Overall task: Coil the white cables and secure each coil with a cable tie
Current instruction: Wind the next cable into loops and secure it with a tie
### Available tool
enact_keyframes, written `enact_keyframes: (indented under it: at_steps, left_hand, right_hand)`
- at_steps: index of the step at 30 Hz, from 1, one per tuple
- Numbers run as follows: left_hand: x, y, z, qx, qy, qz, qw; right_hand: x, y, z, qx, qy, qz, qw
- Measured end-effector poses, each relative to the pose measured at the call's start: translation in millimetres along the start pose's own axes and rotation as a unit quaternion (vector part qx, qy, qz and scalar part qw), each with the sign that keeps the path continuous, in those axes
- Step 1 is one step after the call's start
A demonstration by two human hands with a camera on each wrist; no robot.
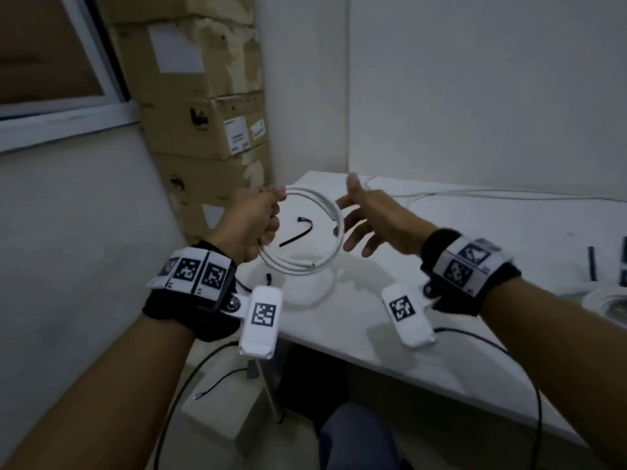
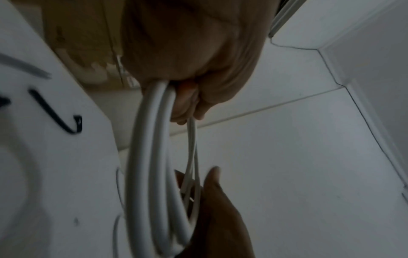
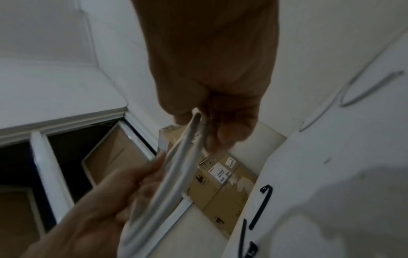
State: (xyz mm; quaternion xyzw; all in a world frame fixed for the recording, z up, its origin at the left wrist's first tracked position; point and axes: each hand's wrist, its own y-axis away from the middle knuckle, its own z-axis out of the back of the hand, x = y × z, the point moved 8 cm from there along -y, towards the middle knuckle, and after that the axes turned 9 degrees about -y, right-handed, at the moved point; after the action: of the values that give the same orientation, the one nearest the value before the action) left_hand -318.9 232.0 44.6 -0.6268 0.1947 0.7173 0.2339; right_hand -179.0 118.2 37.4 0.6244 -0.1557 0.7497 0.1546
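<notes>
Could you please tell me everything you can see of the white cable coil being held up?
The white cable coil is a round bundle of several loops of smooth, plastic-looking cable, held upright in the air above the table corner. The left hand grips its left side; the right hand, fingers spread, touches its right side near a loose cut end. No tie is around it yet.

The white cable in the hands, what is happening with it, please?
A person holds a coil of white cable above the corner of a white table. The left hand grips one side of it; the right hand touches the other side with fingers spread. No tie is on the coil yet: a black cable tie lies on the table.
</notes>
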Motion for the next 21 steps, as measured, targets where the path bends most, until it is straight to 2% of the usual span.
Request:
enact_keyframes:
  at_steps: [1, 3, 5, 8, 10, 15, 18, 21]
  left_hand:
    - [2.3, -2.6, 12.2, -0.012, -0.012, 0.003, 1.000]
    - [4.8, -5.4, 33.5, -0.035, -0.031, 0.010, 0.999]
    - [6.5, -5.6, 50.6, -0.052, -0.037, 0.020, 0.998]
    - [9.2, -3.9, 71.5, -0.070, -0.037, 0.036, 0.996]
    - [11.3, -1.9, 82.7, -0.079, -0.041, 0.045, 0.995]
    - [12.8, 3.1, 95.6, -0.078, -0.061, 0.042, 0.994]
    - [6.9, 7.2, 88.1, -0.072, -0.065, 0.031, 0.995]
    - [1.8, 8.6, 74.6, -0.064, -0.065, 0.020, 0.996]
  right_hand:
    - [-1.8, -10.8, -1.9, 0.002, 0.020, -0.010, 1.000]
    - [-3.1, -32.8, -13.2, 0.007, 0.131, 0.004, 0.991]
    - [-12.0, -49.7, -45.9, 0.074, 0.247, 0.013, 0.966]
    - [-39.7, -62.6, -96.1, 0.178, 0.363, -0.007, 0.915]
    - [-47.4, -67.2, -110.8, 0.188, 0.427, -0.001, 0.885]
    - [-49.4, -64.7, -119.9, 0.195, 0.512, 0.018, 0.836]
    - [-41.7, -59.5, -115.2, 0.185, 0.505, 0.043, 0.842]
    - [-22.2, -49.7, -97.6, 0.145, 0.471, 0.060, 0.868]
